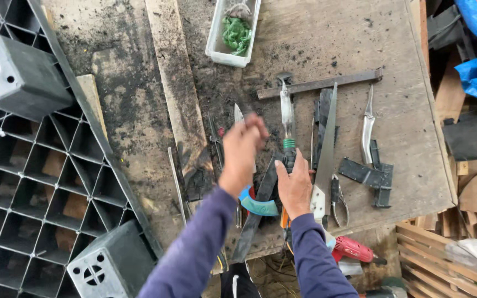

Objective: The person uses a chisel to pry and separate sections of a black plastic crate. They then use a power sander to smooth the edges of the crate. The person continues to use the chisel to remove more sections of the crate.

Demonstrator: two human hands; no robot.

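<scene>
The right hand (295,186) lies on the board (409,127), its fingers closed around the black handle of the knife (287,118), just below the green band; the blade points away from the person, toward the iron bar (320,84). The left hand (242,150) is lifted above the board, left of the knife, blurred, with the fingers curled loosely together and nothing visible in them; if it pinches something small, I cannot tell. The two hands are apart. Just right of the knife lies a long saw (326,154) with a pale handle, almost parallel to it, the tip touching the bar. Below the saw handle, a small pair of pliers (337,200) rests near the board edge. Further right of the knife are curved silver shears (367,128), and beside them a black bracket (371,176). Under the left wrist, a blue tape roll (258,206) lies on a dark flat strip (255,215) that runs over the board edge. Far beyond the knife, at the top of the board, stands a white tray (216,41) with something green inside. Well left of the knife is a black plastic grid (23,187) with two grey blocks (15,74) on it. Below the board edge, right of the arm, a red power tool (354,249) shows.
</scene>
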